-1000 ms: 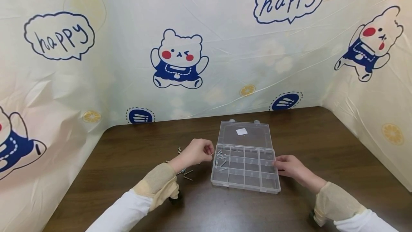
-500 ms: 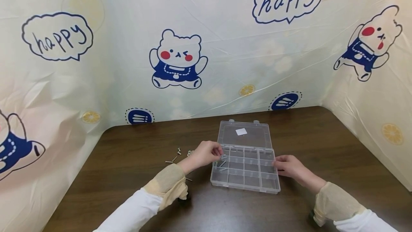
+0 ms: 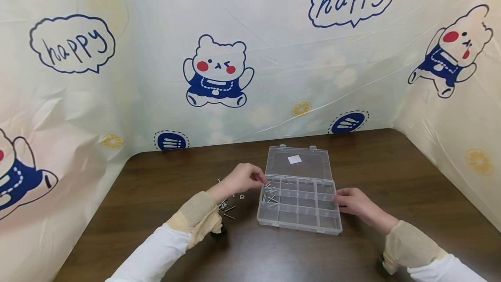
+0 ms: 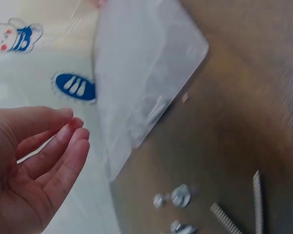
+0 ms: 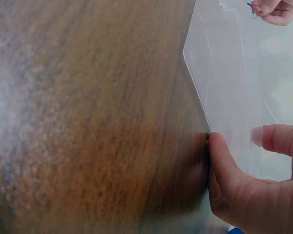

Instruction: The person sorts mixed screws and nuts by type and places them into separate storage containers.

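Left hand point(image 3: 242, 178) hovers at the box's point(image 3: 299, 206) far-left compartment, fingers loosely curled, seemingly empty. Loose screws point(image 3: 228, 209) lie just behind it, toward the wrist. Right hand point(image 3: 352, 203) grips the box's right edge.

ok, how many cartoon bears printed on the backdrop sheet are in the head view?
3. One full white bear in a blue outfit at centre, one tilted bear on the right panel, one bear cut off by the left edge. More may lie outside the frame.
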Demonstrator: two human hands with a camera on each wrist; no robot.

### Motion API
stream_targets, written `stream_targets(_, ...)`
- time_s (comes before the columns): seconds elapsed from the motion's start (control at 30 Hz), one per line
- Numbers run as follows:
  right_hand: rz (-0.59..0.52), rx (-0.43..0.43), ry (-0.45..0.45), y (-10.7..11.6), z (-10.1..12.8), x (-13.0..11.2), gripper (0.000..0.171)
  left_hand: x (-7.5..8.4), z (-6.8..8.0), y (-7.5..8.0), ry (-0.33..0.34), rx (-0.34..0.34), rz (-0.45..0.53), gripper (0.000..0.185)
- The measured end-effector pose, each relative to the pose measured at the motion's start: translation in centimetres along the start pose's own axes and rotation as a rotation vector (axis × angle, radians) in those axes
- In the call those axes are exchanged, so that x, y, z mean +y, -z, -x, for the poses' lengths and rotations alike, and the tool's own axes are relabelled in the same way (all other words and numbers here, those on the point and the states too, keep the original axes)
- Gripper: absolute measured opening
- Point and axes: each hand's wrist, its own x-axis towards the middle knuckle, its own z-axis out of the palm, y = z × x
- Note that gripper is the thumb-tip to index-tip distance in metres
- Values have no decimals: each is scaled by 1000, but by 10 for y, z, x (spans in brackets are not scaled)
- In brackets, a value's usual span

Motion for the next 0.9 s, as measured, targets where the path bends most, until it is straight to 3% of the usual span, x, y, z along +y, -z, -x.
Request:
stream_targets(0.2,5,-3,-2,1,0,0,43,-6,1,21,33,-17,-31,4)
stream_targets(0.37,12,-1,0,0,1,-1,42,-12,4,28,77,-13,-48,5)
stream_targets(0.5,12,-2,0,1,1,-2,42,-18,7,27,146,19,-46,6)
stream_targets(0.73,9,-6,-4,1,2,-3,43,-29,10,20,346,123,69,4)
stream_targets(0.9,4,-5,-3,1,2,-3,43,-40,10,15,430,166,56,5)
